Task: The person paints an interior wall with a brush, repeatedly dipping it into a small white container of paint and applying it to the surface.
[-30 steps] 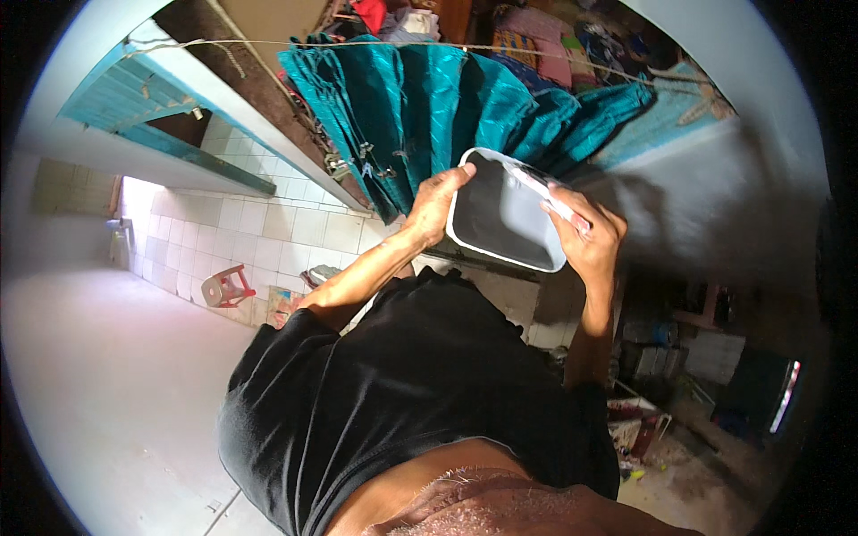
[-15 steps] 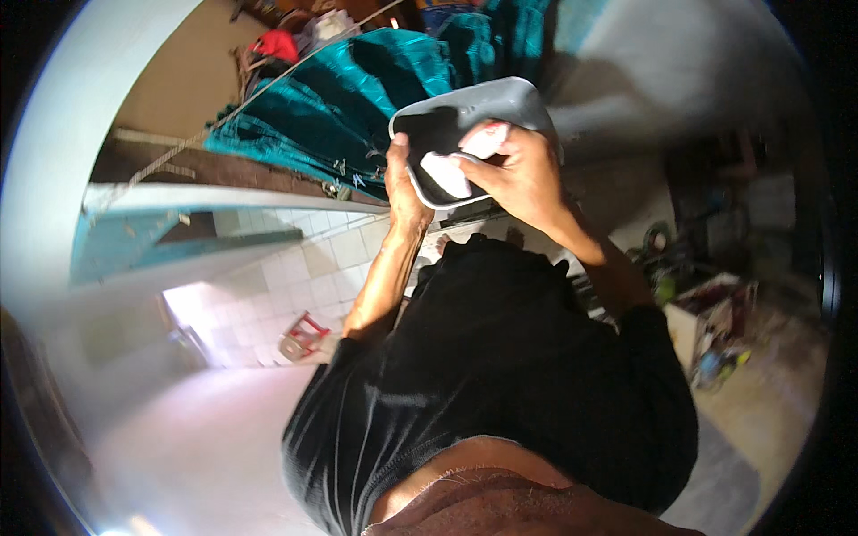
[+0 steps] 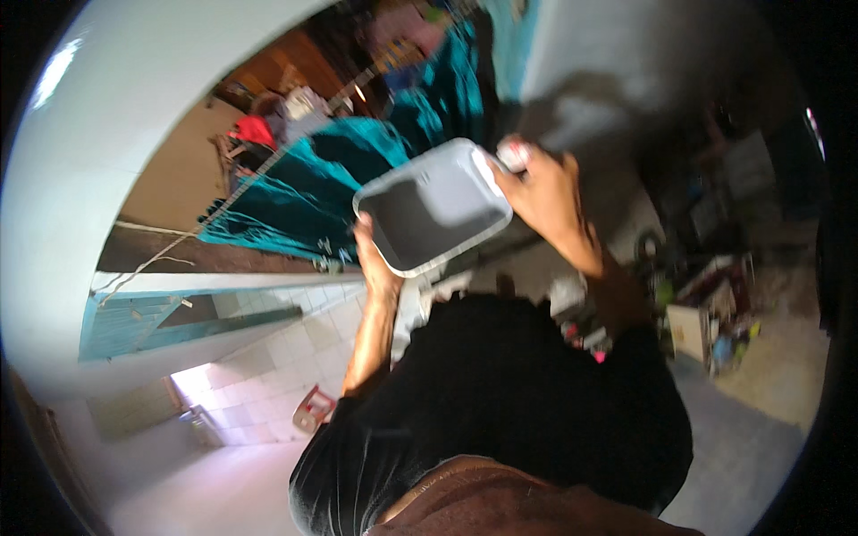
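Held out in front of me is a grey rectangular tub [image 3: 420,228] with rounded corners and a pale rim. Its inside faces me, dark in shadow on one part and lit on the other. My left hand [image 3: 377,263] grips the tub's left side, its thumb over the rim and its other fingers hidden behind. At the far right corner, my right hand [image 3: 545,192] is closed on a crumpled white cloth with red marks [image 3: 513,154]. Part of this white material lies against the tub's right rim; blur hides its exact shape.
A teal curtain [image 3: 295,196] hangs from a cord beyond the tub, with heaped clothes [image 3: 295,105] behind it. At lower left a red stool [image 3: 315,409] stands on the tiled floor. A box with assorted items [image 3: 693,330] sits at the right.
My right hand has moved the white cloth from inside the tub to its right rim. The tub has come lower and left in view, and its inside shows more fully.
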{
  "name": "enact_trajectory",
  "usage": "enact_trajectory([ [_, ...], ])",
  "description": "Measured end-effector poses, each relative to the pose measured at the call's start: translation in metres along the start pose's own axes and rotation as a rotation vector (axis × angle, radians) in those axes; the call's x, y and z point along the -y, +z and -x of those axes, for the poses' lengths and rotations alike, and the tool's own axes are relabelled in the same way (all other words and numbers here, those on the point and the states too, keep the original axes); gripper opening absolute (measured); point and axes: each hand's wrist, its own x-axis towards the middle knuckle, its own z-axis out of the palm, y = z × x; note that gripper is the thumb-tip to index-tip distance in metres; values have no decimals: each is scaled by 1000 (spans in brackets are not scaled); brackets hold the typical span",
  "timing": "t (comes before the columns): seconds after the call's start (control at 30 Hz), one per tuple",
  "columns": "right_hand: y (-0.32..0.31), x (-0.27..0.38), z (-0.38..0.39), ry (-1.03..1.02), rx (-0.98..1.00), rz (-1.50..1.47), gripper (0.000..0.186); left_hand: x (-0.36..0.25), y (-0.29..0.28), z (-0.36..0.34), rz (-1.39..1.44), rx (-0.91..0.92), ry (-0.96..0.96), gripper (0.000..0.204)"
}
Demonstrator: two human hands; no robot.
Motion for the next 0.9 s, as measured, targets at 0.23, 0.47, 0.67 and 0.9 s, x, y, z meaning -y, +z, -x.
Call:
enact_trajectory([
  [0.23,-13,22,-31,-141,-303,-382,16,8,-6,-18,155,-40,-4,61],
  [0.47,16,128,-129,-572,-429,-939,18,2,-8,-6,125,-103,51,61],
  [0.67,76,258,-177,-832,-431,-1047,12,3,-10,-9,161,-53,95,61],
  [0.9,109,327,-200,-800,-486,-908,13,-6,-9,-8,155,-90,68,65],
])
